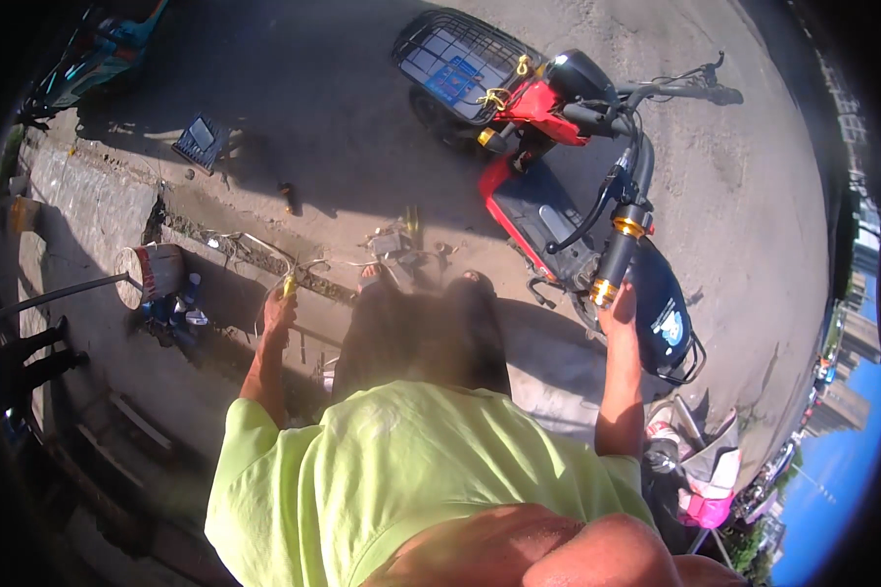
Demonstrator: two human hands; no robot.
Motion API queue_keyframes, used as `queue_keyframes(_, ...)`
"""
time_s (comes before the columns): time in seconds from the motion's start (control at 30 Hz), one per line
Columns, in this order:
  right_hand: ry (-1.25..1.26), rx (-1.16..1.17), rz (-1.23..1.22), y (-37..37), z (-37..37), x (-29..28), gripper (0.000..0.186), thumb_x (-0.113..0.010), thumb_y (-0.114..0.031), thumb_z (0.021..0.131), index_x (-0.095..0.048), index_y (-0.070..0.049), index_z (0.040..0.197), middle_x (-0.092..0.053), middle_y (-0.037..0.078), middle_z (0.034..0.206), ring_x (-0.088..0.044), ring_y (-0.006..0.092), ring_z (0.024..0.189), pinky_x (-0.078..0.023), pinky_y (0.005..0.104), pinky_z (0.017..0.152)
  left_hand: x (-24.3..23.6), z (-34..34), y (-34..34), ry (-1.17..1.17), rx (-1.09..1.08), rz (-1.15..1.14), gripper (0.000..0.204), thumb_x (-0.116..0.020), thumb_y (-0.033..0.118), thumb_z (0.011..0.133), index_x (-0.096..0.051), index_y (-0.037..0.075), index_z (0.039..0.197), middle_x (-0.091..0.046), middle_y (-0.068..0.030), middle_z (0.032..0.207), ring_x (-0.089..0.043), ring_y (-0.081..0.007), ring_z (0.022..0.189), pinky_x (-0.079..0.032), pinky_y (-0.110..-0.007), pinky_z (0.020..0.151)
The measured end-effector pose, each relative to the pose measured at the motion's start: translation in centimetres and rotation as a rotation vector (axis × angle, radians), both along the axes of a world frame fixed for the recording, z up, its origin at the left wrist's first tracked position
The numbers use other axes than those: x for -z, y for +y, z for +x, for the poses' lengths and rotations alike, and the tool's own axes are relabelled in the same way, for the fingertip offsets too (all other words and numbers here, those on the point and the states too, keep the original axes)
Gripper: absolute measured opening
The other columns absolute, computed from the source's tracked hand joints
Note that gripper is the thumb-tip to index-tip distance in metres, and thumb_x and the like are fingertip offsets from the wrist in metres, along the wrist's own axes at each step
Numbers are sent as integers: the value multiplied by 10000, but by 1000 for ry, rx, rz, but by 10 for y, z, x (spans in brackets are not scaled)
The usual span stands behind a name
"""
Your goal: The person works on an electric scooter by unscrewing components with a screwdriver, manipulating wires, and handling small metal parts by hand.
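My left hand is closed around a yellow-handled tool, whose kind I cannot make out. Just beyond it, pale bent cable or wire spreads over the broken kerb. On the other side, my right hand is at the gold-ringed end of a black handlebar grip, its fingers curled against it and partly hidden. The grip belongs to a red and black electric scooter, standing at my right with a wire basket on it.
A round bucket-like container with a long handle stands at left, bottles beside it. A dark slotted tray lies on the ground farther off. Rubble lies by my feet. White and pink bags sit at the lower right. Another person's dark legs show at far left.
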State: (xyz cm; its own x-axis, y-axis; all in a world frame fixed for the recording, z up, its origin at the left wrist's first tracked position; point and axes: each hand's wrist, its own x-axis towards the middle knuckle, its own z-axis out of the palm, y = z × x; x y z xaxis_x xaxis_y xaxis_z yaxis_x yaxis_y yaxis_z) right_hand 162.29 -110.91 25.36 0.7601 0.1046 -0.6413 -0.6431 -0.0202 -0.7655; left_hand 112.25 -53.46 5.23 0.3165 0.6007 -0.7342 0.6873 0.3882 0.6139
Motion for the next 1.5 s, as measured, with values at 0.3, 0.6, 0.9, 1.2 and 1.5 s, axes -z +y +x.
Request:
queue_keyframes(0.3,-166,-409,-282,12,212,45,173,-622,-222,996,-610,-86,1103,-463,-57,697,-375,48,523,-295,235,465,8,110,-173,-177,-150,121,504,-668,319,950,-590,42,1364,-686,-84,945,-608,-132,704,-470,-284,575)
queue_keyframes(0.6,-185,-675,-598,94,190,102,165,-703,-246,968,-650,-96,1007,-460,-77,664,-366,40,498,-279,230,445,29,245,-240,-457,-87,-68,492,-615,265,955,-564,17,1377,-661,-102,1043,-611,-180,913,-496,-322,811)
queue_keyframes(0.9,-505,-1101,-742,138,157,346,233,-756,-248,906,-751,-31,991,-739,55,877,-667,133,809,-531,308,735,233,302,-222,-618,99,-167,465,-629,253,968,-583,27,1372,-680,-103,968,-673,-170,900,-547,-336,714)
queue_keyframes(1.2,-788,-1039,-658,135,173,517,285,-731,-294,916,-728,-23,1003,-707,67,798,-654,146,748,-526,329,707,360,341,-185,-561,331,-136,396,-584,205,991,-590,7,1334,-627,-51,857,-541,-105,638,-412,-265,522)
queue_keyframes(1.5,-735,-652,-371,94,177,568,170,-730,-185,955,-704,-17,974,-649,-43,736,-526,29,634,-413,245,564,402,382,-182,-549,307,-124,392,-603,207,991,-584,-4,1320,-614,-69,827,-499,-115,551,-352,-272,459)
